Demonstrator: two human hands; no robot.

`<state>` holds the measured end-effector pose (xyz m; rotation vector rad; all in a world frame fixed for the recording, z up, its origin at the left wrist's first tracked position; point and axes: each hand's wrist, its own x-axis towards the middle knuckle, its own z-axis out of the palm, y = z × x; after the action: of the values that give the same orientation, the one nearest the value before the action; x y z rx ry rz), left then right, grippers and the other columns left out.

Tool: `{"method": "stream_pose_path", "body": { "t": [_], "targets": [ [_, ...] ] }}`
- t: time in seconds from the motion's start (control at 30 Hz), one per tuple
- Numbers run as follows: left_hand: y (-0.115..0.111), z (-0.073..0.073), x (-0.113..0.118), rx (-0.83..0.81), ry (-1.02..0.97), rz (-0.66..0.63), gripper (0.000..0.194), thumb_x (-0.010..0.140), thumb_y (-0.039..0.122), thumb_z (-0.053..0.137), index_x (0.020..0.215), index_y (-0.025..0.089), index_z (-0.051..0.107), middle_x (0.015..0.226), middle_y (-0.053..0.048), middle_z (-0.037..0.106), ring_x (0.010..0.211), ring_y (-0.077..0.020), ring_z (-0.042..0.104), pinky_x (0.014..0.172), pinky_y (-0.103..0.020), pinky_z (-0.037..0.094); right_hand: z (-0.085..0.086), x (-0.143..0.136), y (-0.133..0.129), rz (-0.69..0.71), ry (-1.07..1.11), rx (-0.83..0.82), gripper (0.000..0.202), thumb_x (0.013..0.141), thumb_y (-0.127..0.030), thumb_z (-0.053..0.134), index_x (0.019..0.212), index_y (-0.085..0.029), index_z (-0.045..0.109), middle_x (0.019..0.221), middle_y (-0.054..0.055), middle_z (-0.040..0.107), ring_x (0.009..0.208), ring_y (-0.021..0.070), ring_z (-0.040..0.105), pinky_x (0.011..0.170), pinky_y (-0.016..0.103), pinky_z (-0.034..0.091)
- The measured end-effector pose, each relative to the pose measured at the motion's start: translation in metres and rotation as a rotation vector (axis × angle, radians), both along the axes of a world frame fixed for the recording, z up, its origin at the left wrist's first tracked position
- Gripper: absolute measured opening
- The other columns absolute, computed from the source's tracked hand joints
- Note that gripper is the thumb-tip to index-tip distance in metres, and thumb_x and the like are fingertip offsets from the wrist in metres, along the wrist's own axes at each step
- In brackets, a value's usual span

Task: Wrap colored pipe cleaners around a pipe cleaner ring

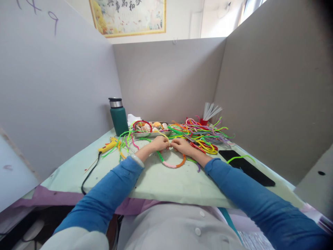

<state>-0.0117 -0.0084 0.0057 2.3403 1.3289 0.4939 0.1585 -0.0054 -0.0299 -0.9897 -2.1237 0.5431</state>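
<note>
Fingers (167, 141) of left hand (159, 143) and right hand (182, 146) seemingly pinch pale strand (163, 134) at far side of multicoloured ring (170, 166), near arc wrapped, far stretch apparently unfinished

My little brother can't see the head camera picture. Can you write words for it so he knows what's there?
A person's left hand and right hand pinch a fuzzy green, pink and orange loop over a table. Around them are a tangle of bright strands, a tray of shells, a yellow glue gun and a green bottle.
</note>
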Motion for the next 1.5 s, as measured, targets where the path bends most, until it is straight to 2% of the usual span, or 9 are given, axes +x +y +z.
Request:
{"method": "stream_pose_path", "body": {
  "t": [0.17, 0.4, 0.5, 0.77, 0.97, 1.13, 1.3, 1.5],
  "targets": [
    [-0.0014, 0.0011, 0.0013, -0.067, -0.048, 0.051, 0.022, 0.074, 0.025, 0.044, 0.076, 0.010, 0.061, 0.074, -0.005, 0.065, 0.037, -0.0042, 0.045, 0.038, -0.015, 0.034, -0.0008, -0.0001, 0.0003, -0.004, 0.018, -0.002, 0.025, 0.078, -0.032, 0.045, 0.065, -0.014, 0.058, 0.054, -0.001, 0.052, 0.050, 0.0086, 0.041, 0.047, 0.020, 0.026],
    [-0.0020, 0.0012, 0.0028, -0.160, -0.147, 0.119, 0.016, 0.069, 0.022, 0.046, 0.069, 0.011, 0.058, 0.054, 0.000, 0.052, 0.036, -0.0062, 0.041, 0.037, -0.018, 0.034, -0.0025, -0.0006, 0.0014, -0.010, 0.025, 0.003, 0.024, 0.077, -0.032, 0.046, 0.064, -0.015, 0.056, 0.054, -0.002, 0.052, 0.050, 0.0083, 0.040, 0.047, 0.020, 0.026],
    [-0.0019, 0.0011, 0.0039, -0.182, -0.189, 0.124, 0.014, 0.067, 0.020, 0.046, 0.067, 0.011, 0.057, 0.048, 0.002, 0.045, 0.035, -0.0065, 0.038, 0.037, -0.019, 0.033, -0.0021, -0.0007, 0.0004, -0.002, 0.030, 0.007, 0.025, 0.077, -0.034, 0.046, 0.064, -0.015, 0.056, 0.054, -0.002, 0.051, 0.050, 0.0083, 0.040, 0.047, 0.020, 0.026],
    [-0.0053, 0.0031, 0.0037, -0.282, -0.302, 0.098, 0.011, 0.067, 0.018, 0.046, 0.067, 0.012, 0.055, 0.045, 0.005, 0.038, 0.035, -0.0054, 0.030, 0.037, -0.020, 0.030, -0.0012, -0.0015, -0.0036, 0.002, 0.056, 0.036, 0.025, 0.078, -0.032, 0.045, 0.065, -0.015, 0.056, 0.054, -0.002, 0.050, 0.050, 0.0079, 0.040, 0.047, 0.019, 0.027],
    [-0.0058, 0.0037, 0.0054, -0.262, -0.275, 0.138, 0.010, 0.067, 0.020, 0.048, 0.063, 0.012, 0.053, 0.046, 0.004, 0.040, 0.036, -0.0052, 0.034, 0.036, -0.018, 0.031, -0.0010, -0.0014, -0.0031, -0.014, 0.039, 0.036, 0.025, 0.078, -0.032, 0.046, 0.065, -0.014, 0.057, 0.054, -0.002, 0.051, 0.049, 0.0078, 0.040, 0.047, 0.020, 0.027],
    [-0.0015, 0.0007, 0.0063, -0.175, -0.198, 0.197, 0.013, 0.068, 0.023, 0.051, 0.066, 0.012, 0.057, 0.050, 0.002, 0.050, 0.036, -0.0048, 0.038, 0.038, -0.017, 0.033, 0.0001, -0.0022, -0.0025, -0.023, 0.039, 0.042, 0.024, 0.078, -0.030, 0.046, 0.066, -0.013, 0.059, 0.055, -0.002, 0.051, 0.049, 0.0077, 0.041, 0.047, 0.019, 0.028],
    [0.0004, 0.0001, 0.0052, -0.106, -0.148, 0.191, 0.016, 0.069, 0.023, 0.049, 0.067, 0.011, 0.060, 0.058, -0.002, 0.059, 0.035, -0.0050, 0.040, 0.036, -0.017, 0.034, -0.0017, -0.0026, -0.0002, -0.040, 0.047, 0.044, 0.024, 0.078, -0.030, 0.046, 0.067, -0.013, 0.060, 0.053, -0.002, 0.051, 0.049, 0.0078, 0.040, 0.047, 0.019, 0.028],
    [-0.0016, 0.0011, 0.0053, -0.059, -0.122, 0.192, 0.020, 0.070, 0.023, 0.047, 0.076, 0.012, 0.063, 0.061, -0.002, 0.061, 0.036, -0.0044, 0.040, 0.036, -0.015, 0.034, -0.0011, -0.0027, -0.0004, -0.032, 0.049, 0.061, 0.024, 0.078, -0.030, 0.047, 0.066, -0.013, 0.060, 0.053, -0.002, 0.051, 0.050, 0.0084, 0.041, 0.048, 0.019, 0.028]
  ]
}}
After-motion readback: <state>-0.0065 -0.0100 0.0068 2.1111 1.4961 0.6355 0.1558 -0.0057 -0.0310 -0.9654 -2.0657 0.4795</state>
